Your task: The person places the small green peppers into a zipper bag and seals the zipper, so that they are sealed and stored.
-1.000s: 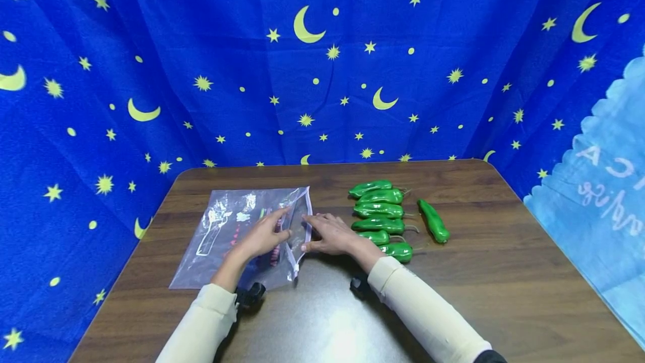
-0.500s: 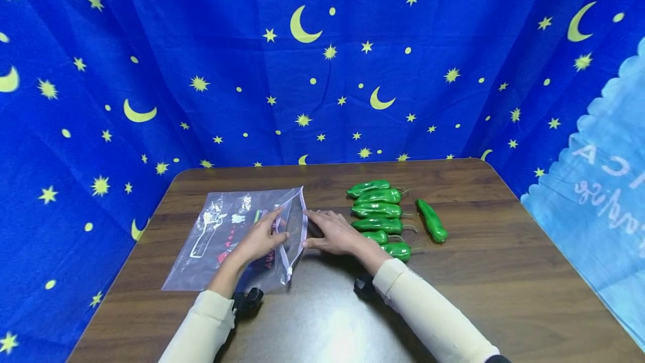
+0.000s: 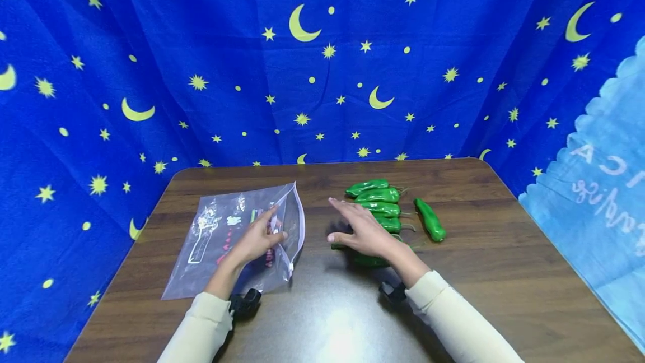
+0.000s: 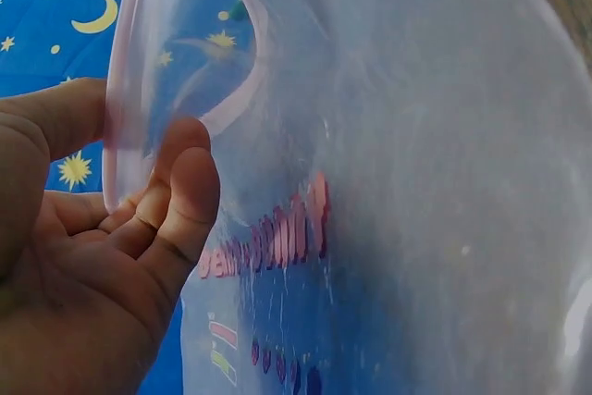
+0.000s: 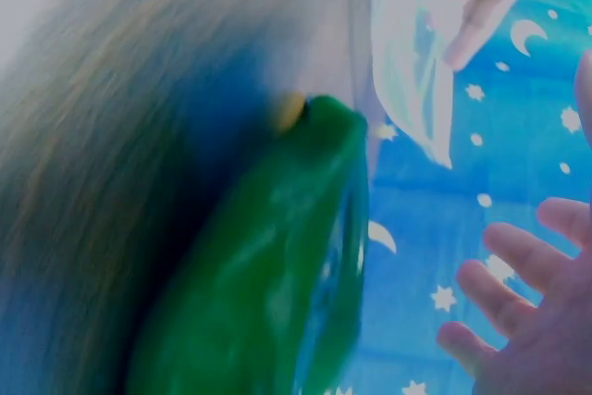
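A clear plastic slider bag (image 3: pixel 204 262) with pink print lies on the left of the table, its pale zip mouth gaping to the right. My left hand (image 3: pixel 258 238) holds the upper lip of that mouth between thumb and fingers; in the left wrist view the lip (image 4: pixel 120 62) passes between them. My right hand (image 3: pixel 370 233) hovers over the row of green peppers (image 3: pixel 383 209), fingers spread and holding nothing. It covers part of the row. One glossy pepper (image 5: pixel 268 265) looms close in the right wrist view, apart from the fingers.
A single green pepper (image 3: pixel 430 221) lies to the right of the row. The brown wooden table (image 3: pixel 484 296) has rounded far corners. Behind it hangs a blue curtain (image 3: pixel 242 43) with moons and stars, and a light blue cloth (image 3: pixel 604 184) hangs at the right.
My right hand has let go of the bag's mouth edge and moved right, over the peppers. My left hand stays at the bag, which has shifted slightly left, its mouth gaping wider.
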Demonstrator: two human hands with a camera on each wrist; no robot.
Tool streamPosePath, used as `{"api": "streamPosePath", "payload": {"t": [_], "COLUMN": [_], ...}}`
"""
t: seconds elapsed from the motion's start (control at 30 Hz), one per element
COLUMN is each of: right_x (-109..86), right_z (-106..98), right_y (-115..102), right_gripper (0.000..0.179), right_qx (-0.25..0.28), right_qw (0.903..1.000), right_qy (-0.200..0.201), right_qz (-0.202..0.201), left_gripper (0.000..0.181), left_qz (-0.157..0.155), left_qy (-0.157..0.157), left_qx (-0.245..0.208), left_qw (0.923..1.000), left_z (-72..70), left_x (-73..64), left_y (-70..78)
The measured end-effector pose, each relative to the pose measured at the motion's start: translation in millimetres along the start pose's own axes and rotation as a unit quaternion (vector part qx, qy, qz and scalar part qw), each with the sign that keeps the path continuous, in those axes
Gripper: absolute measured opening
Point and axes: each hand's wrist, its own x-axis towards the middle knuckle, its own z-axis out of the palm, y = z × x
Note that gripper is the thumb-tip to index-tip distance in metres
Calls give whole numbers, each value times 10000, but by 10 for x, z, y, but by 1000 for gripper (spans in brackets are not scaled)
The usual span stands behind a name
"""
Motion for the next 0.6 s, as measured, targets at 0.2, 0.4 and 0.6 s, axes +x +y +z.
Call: {"api": "streamPosePath", "payload": {"t": [0.2, 0.4, 0.6], "right_x": [-217, -449, -641], "right_z": [-144, -231, -258], "right_y": [56, 129, 229], "right_gripper": [82, 81, 80], "right_qx": [60, -19, -261], "right_qw": [9996, 9984, 9963], "right_qy": [247, 502, 731], "right_qz": [114, 265, 379], "left_gripper": [78, 78, 81], "left_qz": [59, 228, 282], "left_qy": [73, 67, -13], "left_qx": [-54, -204, -500], "left_qw": [9999, 9995, 9984], "left_z": [-23, -53, -87], "left_x": [-21, -47, -69], "left_y": [23, 45, 49]}}
